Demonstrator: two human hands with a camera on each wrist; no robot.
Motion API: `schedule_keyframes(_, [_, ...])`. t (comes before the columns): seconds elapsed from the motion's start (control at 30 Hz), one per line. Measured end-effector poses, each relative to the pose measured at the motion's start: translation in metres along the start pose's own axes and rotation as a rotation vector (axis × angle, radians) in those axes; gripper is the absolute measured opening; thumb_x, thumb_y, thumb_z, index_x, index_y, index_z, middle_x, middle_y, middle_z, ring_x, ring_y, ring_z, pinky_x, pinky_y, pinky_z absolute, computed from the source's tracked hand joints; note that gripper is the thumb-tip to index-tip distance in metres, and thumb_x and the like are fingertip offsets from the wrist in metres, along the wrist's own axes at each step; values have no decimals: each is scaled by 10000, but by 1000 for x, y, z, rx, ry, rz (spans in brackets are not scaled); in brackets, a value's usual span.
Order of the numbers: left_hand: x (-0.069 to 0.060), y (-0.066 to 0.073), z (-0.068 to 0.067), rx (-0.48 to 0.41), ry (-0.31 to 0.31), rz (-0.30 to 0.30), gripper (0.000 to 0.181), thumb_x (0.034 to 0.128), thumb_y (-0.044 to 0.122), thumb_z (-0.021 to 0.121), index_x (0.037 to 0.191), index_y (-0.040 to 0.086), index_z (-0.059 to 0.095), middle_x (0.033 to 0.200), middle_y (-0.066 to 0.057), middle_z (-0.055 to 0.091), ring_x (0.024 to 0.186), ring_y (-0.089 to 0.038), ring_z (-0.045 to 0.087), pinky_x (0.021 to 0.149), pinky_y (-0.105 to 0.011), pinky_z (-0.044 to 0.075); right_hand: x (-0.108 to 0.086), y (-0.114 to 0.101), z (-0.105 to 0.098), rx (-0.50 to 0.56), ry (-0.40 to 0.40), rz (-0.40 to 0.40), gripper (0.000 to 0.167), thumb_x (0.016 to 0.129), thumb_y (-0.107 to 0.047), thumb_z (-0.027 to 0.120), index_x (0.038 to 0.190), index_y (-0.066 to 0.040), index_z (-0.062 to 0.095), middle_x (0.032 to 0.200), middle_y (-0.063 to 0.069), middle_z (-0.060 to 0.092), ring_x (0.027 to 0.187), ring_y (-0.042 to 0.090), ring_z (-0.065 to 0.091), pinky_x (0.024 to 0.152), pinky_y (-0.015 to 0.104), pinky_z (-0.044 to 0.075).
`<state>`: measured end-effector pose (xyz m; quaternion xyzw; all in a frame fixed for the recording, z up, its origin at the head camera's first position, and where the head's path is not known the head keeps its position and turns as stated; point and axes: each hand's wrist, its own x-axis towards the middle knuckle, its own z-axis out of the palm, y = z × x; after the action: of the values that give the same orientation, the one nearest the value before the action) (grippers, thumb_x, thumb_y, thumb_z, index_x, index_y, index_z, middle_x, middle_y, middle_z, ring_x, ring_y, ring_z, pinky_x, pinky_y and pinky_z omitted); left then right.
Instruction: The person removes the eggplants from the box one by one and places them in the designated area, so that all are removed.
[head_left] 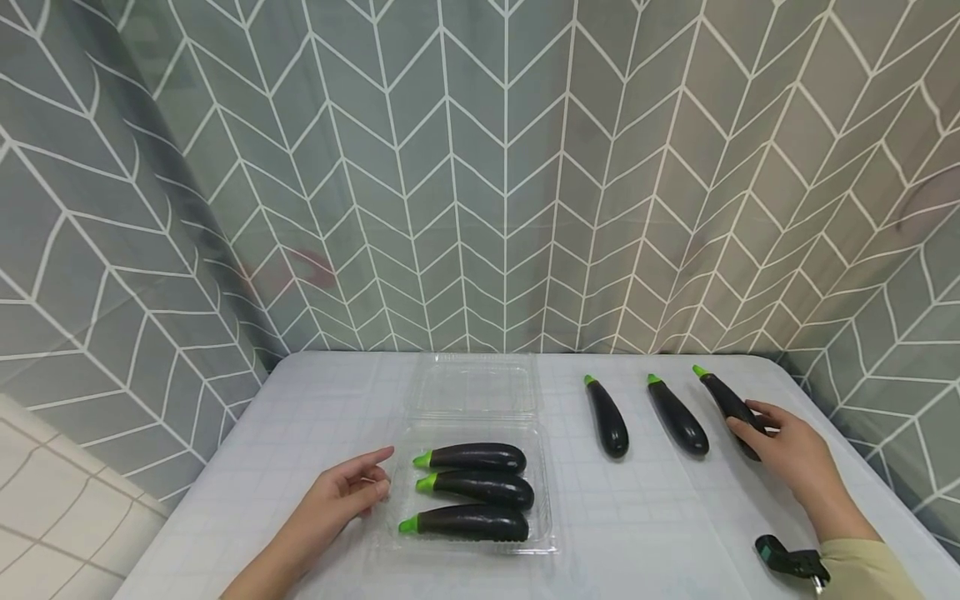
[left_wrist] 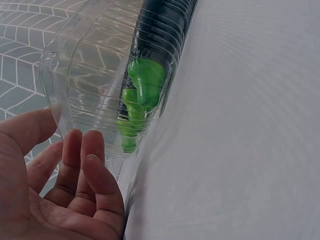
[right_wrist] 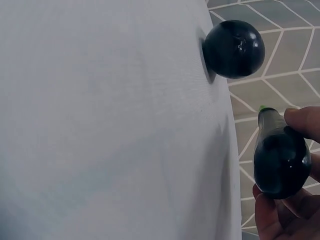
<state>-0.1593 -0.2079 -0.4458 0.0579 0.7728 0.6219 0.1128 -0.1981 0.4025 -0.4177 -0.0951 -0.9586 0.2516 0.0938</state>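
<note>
At the right of the table, my right hand [head_left: 787,446] holds the rightmost eggplant [head_left: 727,398] by its thick end, green stem pointing away. In the right wrist view thumb and fingers are around that eggplant [right_wrist: 281,162]. Two more eggplants, a middle one [head_left: 678,415] and a left one [head_left: 607,417], lie to its left. A clear plastic clamshell box [head_left: 542,500] stands with its lid [head_left: 476,385] folded back. Three eggplants [head_left: 480,489] lie crosswise in it, stems left. Beside its left wall is my left hand [head_left: 337,500], fingers loosely bent, holding nothing; whether it touches the wall I cannot tell.
A white cloth covers the table [head_left: 637,525]. Behind and at both sides hangs a grey curtain [head_left: 480,183] with white chevron lines. A dark strap-like device [head_left: 791,560] sits by the right wrist. Pale tiles [head_left: 60,500] show at the lower left.
</note>
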Motion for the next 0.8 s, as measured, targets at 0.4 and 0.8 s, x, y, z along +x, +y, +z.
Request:
schedule_keyframes(0.4, [-1, 1, 1, 1, 1, 0, 554, 948, 203, 685, 1445, 54, 494, 1127, -202, 577, 898, -237, 613, 718, -308, 528, 5, 15, -2, -7, -39, 38, 815, 959, -578, 529, 1417, 86, 412, 1292, 440, 433, 1119, 588, 449, 837, 643, 405])
schedule_keyframes(0.8, [0, -2, -1, -1, 5, 13, 549, 947, 197, 685, 1441, 49, 498, 1115, -202, 586, 881, -226, 613, 708, -308, 528, 8, 19, 3, -13, -48, 55, 817, 956, -588, 522, 1409, 85, 422, 1293, 438, 434, 1127, 600, 429, 861, 657, 389])
